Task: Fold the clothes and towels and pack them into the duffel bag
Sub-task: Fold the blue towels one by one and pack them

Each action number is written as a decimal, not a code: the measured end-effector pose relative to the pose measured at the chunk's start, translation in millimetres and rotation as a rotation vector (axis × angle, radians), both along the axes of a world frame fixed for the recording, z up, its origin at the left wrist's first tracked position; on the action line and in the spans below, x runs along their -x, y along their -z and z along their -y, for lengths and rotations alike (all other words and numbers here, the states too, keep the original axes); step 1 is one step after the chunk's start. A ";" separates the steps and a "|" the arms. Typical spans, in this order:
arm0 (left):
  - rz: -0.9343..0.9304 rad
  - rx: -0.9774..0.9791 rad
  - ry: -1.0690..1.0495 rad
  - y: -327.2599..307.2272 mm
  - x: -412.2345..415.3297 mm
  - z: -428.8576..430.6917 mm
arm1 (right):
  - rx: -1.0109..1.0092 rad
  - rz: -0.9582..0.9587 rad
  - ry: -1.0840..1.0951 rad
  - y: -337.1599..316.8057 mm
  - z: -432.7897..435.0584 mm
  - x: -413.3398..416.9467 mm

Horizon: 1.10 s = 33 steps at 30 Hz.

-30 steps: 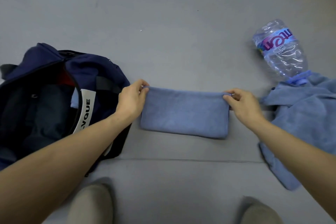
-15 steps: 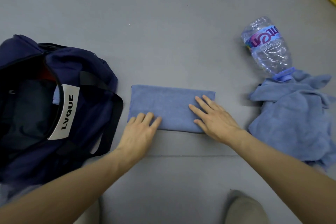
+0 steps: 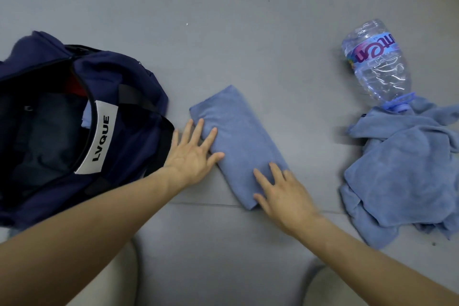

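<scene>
A folded light-blue towel lies flat on the grey floor, set on a slant so that 1 short end points up and left and the other down and right, across a thin seam in the floor. Both hands are released, with straight, spread fingers. The left hand lies palm down at the towel's left long edge, its fingertips resting on the cloth. The right hand lies palm down on the towel's lower end, its fingers flat on the cloth. Neither hand grasps anything. Just left of the left hand sits the navy duffel bag, its mouth open, with dark clothing inside and small patches of red and pale blue showing. A white label reading "LVQUE" runs along the bag's black-edged opening. To the right, well apart from the folded towel, a heap of crumpled blue towels lies unfolded. A clear plastic water bottle lies on its side, its blue cap end touching the top of that heap.
</scene>
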<state>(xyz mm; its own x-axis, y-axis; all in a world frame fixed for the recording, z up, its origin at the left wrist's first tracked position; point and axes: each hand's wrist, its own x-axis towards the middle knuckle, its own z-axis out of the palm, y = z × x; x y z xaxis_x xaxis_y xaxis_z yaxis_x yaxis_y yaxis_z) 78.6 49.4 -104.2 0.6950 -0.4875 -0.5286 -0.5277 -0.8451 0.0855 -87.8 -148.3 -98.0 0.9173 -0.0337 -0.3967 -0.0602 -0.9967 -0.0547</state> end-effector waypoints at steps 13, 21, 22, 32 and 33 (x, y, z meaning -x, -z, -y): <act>0.192 0.497 0.309 19.1 70.4 -32.0 | -0.145 0.212 -0.265 26.4 -24.3 6.4; 0.073 0.366 0.458 25.2 87.2 -64.6 | -0.086 0.210 -0.314 40.8 -15.9 20.1; 0.077 0.371 0.460 23.8 85.2 -65.1 | -0.102 0.240 -0.323 39.0 -18.4 19.7; 0.019 0.519 0.449 17.0 97.6 -68.0 | -0.290 0.313 -0.361 31.2 -19.1 38.4; 0.021 0.496 0.435 17.5 98.4 -66.7 | -0.288 0.304 -0.356 30.5 -18.3 37.4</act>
